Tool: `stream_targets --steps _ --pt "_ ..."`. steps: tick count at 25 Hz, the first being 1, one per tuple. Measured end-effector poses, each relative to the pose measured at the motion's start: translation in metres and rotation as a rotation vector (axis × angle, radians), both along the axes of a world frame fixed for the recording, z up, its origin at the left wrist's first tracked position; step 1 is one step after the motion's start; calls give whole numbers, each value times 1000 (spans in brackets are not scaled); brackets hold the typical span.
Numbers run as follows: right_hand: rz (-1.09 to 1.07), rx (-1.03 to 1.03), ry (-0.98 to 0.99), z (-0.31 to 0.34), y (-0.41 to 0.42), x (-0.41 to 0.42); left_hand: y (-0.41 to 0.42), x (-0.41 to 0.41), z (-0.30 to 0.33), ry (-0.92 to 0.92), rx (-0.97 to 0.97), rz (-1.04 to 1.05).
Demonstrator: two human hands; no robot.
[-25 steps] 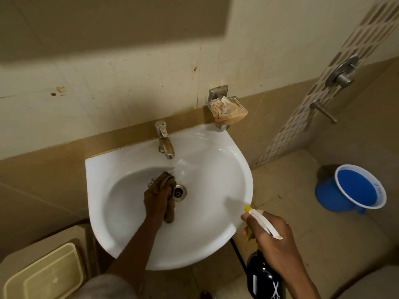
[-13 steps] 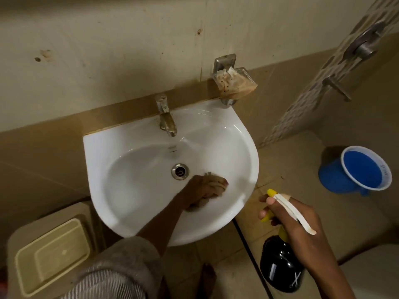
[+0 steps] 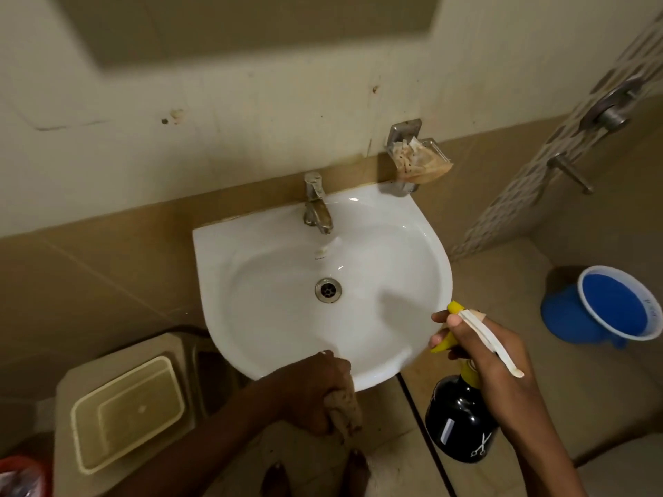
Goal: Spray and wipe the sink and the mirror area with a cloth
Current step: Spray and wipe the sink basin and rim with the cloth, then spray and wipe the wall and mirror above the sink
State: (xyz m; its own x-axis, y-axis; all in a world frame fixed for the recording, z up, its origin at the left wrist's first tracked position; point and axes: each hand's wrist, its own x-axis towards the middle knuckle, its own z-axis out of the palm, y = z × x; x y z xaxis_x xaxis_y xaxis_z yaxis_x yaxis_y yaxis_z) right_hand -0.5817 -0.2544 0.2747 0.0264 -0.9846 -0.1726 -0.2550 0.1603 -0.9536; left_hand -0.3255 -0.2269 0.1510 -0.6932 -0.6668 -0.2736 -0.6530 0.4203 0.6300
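A white wall-hung sink fills the middle, with a metal tap at the back and a round drain in the bowl. My left hand is at the sink's front rim, shut on a crumpled brown cloth that hangs just below the rim. My right hand is off the sink's right front edge and grips a black spray bottle with a yellow and white trigger head, its nozzle facing the bowl. A dark rectangle at the top of the wall may be the mirror's lower edge.
A metal soap dish with a brownish wrapper is fixed to the wall right of the tap. A blue mug stands on the floor at right. A beige bin with a lid sits below left. Shower fittings are at far right.
My left hand has dragged the cloth from beside the drain, across the bowl's right front, down to the front rim. The spray bottle stayed at the right edge.
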Motion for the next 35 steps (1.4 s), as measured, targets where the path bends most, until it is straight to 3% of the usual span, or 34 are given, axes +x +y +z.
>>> stream_targets --steps 4,6,7,9,11,13,15,17,20,22,27,30,35 --pt "21 -29 -4 18 4 19 31 56 11 -329 -27 -51" --pt "43 -49 -30 31 4 36 50 111 13 -418 14 58" --pt "56 -61 -43 41 4 47 62 141 23 -393 71 215" --pt "82 -81 -84 63 1 72 85 185 61 -173 202 704" --pt "104 -103 -177 86 -2 102 105 237 73 214 283 1077" --pt "159 -102 -268 119 -1 146 97 283 94 606 157 1407" --pt "278 -99 -420 155 -2 188 82 306 159 1075 9 1547" --pt "366 -118 -558 196 9 218 72 305 241 1430 -105 1429" --pt "393 -267 -435 268 23 257 66 285 372 1741 -183 1058" --pt "353 -422 -351 314 23 272 52 283 446 1759 -268 931" --pt "232 -1104 -246 427 32 270 12 254 613 1848 -708 918" --pt "175 -1251 -224 478 34 270 0 232 676 1835 -923 896" --pt "95 -1316 -213 492 31 273 -6 205 710 1706 -955 826"
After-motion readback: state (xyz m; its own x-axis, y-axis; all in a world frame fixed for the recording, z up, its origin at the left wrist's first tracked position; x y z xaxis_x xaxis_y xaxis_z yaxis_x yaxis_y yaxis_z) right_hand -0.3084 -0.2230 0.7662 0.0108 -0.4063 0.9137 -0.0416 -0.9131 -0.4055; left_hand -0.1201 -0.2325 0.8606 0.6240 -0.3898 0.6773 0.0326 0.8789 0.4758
